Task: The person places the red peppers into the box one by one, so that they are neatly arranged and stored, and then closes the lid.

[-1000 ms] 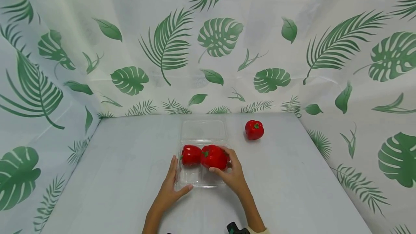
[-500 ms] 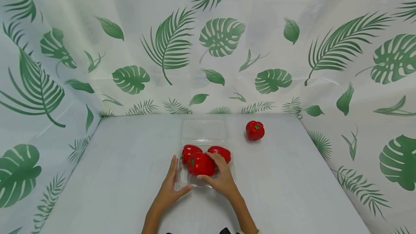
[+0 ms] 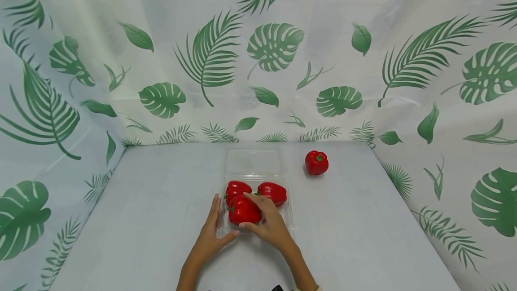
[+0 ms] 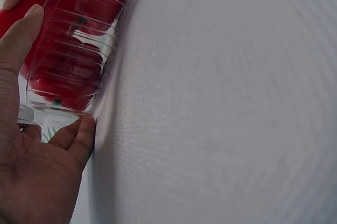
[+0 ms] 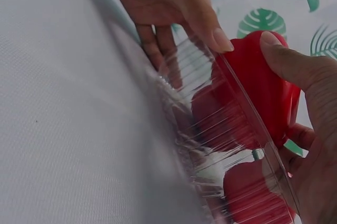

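Observation:
A clear plastic clamshell container point(image 3: 287, 213) lies with its lid point(image 3: 252, 161) folded back away from me. Two red bell peppers sit in its back half: a left pepper point(image 3: 238, 189) and a right pepper point(image 3: 273, 192). My right hand point(image 3: 271, 227) grips another red bell pepper point(image 3: 244, 210) over the front left part, thumb in front and fingers over its far side. My left hand point(image 3: 209, 233) steadies the container's front left corner, its fingers straight along the side. In the right wrist view, that hand's thumb point(image 5: 210, 32) touches the rim beside the held pepper.
One more red bell pepper point(image 3: 317, 163) stands on the white table point(image 3: 355, 232), right of the lid. Leaf-printed sheets point(image 3: 274, 93) rise behind the table and at both sides.
My right hand has carried its bell pepper left and toward me, from the container's back right to the front left. The back right pepper has come into view. My left hand stays put.

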Motion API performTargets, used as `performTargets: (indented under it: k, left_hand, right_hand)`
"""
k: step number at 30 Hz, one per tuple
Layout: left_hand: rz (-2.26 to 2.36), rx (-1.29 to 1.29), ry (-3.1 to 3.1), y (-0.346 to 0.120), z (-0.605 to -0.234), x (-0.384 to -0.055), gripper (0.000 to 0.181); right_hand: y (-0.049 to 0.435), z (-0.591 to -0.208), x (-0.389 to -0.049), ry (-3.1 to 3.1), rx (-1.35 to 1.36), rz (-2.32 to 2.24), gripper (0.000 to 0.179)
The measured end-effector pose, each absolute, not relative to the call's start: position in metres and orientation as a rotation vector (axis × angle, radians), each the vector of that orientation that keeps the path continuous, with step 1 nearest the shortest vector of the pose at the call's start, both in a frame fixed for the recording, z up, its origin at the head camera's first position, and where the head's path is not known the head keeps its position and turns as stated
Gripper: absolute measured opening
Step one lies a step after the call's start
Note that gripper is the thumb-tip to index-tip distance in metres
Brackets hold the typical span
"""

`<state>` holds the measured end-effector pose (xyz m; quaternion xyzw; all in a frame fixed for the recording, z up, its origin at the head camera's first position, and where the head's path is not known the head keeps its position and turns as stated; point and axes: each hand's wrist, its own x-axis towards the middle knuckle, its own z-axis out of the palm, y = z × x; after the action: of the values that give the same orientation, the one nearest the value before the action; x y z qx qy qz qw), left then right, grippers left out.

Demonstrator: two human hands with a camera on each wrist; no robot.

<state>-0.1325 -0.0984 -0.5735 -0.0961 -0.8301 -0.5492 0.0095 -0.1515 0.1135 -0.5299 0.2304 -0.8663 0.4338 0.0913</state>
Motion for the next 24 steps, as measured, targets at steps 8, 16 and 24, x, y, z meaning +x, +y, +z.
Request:
performTargets:
  k: [8,16,24]
  left_hand:
    - [-1.706,-0.288,-2.597,-0.0978,-0.5734,-0.1328,0.108]
    - [-1.735,-0.268,-2.6,-0.0977,-0.5712,-0.133,0.108]
    - [-1.729,-0.26,-2.613,-0.097,-0.5738,-0.1324,0.109]
  right_hand:
    - [0.113,-0.5313,-0.1514,-2.642,0.68,1.285,0.072]
    - [0.1136,-0.5311,-0.1522,-2.702,0.692,1.318,0.068]
    - [0.1159,-0.5325,-0.1524,-2.737,0.698,1.344,0.063]
